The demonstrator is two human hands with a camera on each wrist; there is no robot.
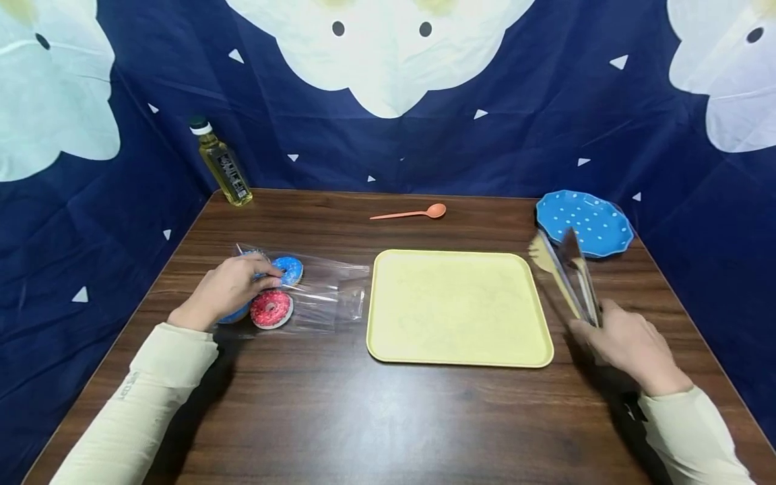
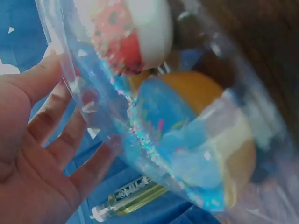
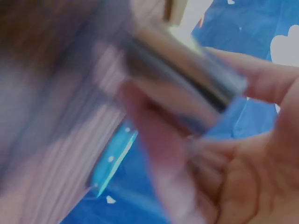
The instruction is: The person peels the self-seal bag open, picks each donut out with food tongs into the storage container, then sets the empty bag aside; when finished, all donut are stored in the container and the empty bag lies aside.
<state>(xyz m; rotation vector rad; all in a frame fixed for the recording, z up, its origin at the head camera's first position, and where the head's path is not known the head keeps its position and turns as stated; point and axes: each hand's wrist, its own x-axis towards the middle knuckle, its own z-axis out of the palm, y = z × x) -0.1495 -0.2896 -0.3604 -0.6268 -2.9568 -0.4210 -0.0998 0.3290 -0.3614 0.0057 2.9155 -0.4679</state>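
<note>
On the left of the table lies a clear plastic bag (image 1: 315,296) with several toy donuts in it, among them a red one (image 1: 272,309) and a blue one (image 1: 287,270). My left hand (image 1: 233,286) pinches the bag over the donuts; in the left wrist view the plastic passes in front of my fingertips (image 2: 110,142). At the right, my right hand (image 1: 627,343) grips metal tongs (image 1: 585,283) by the lower end, their pale yellow toothed head pointing away from me. Blur hides detail of the tongs in the right wrist view.
A pale yellow tray (image 1: 457,310) lies mid-table, between my hands. Behind it is an orange spoon (image 1: 435,211). A blue dotted plate (image 1: 585,222) stands at the back right, beyond the tongs. An oil bottle (image 1: 224,165) stands at the back left corner. Blue cloth (image 1: 388,155) surrounds the table.
</note>
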